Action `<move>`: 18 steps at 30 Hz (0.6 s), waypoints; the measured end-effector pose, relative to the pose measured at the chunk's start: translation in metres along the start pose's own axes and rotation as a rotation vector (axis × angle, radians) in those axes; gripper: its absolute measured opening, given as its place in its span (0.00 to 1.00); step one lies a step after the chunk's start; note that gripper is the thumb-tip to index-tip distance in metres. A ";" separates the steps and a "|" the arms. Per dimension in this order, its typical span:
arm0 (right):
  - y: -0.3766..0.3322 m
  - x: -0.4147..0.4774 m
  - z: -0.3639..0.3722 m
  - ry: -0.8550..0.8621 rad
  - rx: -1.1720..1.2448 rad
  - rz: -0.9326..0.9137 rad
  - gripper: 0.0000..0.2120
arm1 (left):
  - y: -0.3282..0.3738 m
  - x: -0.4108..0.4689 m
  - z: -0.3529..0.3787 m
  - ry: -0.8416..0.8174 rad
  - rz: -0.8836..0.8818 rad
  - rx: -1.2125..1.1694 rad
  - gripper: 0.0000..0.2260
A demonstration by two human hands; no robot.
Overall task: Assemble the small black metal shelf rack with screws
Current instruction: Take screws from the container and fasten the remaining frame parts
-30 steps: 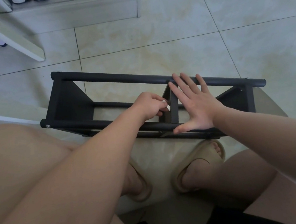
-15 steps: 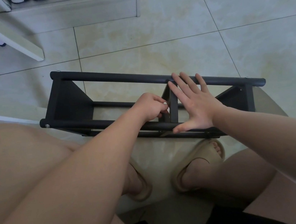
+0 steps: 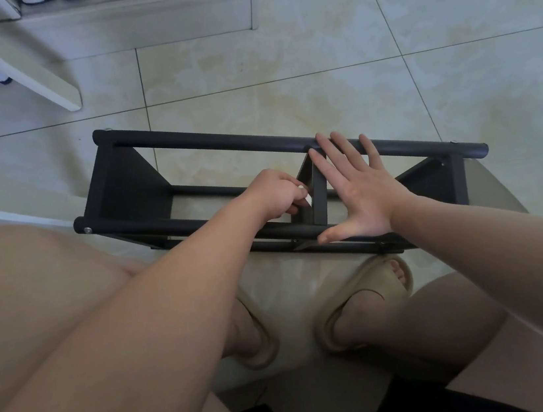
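Open tiled floor [image 3: 313, 62] beyond and right of the rack [image 3: 220, 141]; white furniture leg [image 3: 39, 80] far left, sandals [image 3: 362, 301] close behind. Low before the knees, long axis left to right, right end slanting nearer. Matte black round tubes, flat triangular end plates, silver screw head [image 3: 87, 230]. Left hand [image 3: 275, 193] curled, fingers pinching a small pale piece [image 3: 301, 188] at the middle upright; right hand [image 3: 361, 194] flat, fingers spread, pressing upright and tubes.

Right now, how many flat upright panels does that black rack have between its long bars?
3: the left end panel, the middle panel, and the right end panel. None looks hidden.
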State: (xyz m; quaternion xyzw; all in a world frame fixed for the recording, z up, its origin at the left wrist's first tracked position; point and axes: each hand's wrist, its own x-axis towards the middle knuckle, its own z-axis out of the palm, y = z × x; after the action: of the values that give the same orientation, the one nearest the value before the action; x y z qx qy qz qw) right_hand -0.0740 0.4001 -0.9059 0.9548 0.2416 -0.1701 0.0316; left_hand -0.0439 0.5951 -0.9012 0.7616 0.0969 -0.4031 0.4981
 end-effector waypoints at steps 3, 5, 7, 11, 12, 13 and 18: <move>0.000 0.000 0.000 -0.001 0.002 -0.003 0.65 | 0.000 0.001 -0.001 -0.002 -0.011 -0.021 0.05; 0.000 0.000 0.000 0.001 0.002 -0.004 0.65 | -0.001 0.001 -0.002 -0.011 -0.017 -0.026 0.06; 0.000 0.000 0.000 0.002 0.000 -0.004 0.65 | -0.001 0.002 -0.002 -0.027 -0.032 -0.032 0.05; 0.000 0.000 0.000 -0.003 -0.005 -0.003 0.65 | 0.000 0.002 -0.003 -0.051 -0.062 -0.027 0.04; 0.000 0.000 0.000 -0.004 -0.004 -0.002 0.65 | 0.001 0.002 -0.003 -0.058 -0.069 -0.024 0.04; 0.000 0.000 -0.001 -0.004 -0.003 -0.001 0.65 | 0.002 0.001 -0.004 -0.066 -0.077 -0.019 0.04; -0.001 0.000 -0.001 -0.011 -0.008 0.000 0.65 | 0.005 -0.001 -0.002 -0.104 -0.113 0.038 0.07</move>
State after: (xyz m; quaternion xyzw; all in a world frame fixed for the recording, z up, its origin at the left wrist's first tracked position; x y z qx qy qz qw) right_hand -0.0742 0.4007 -0.9043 0.9538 0.2422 -0.1742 0.0366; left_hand -0.0407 0.5944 -0.8966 0.7422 0.1061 -0.4712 0.4646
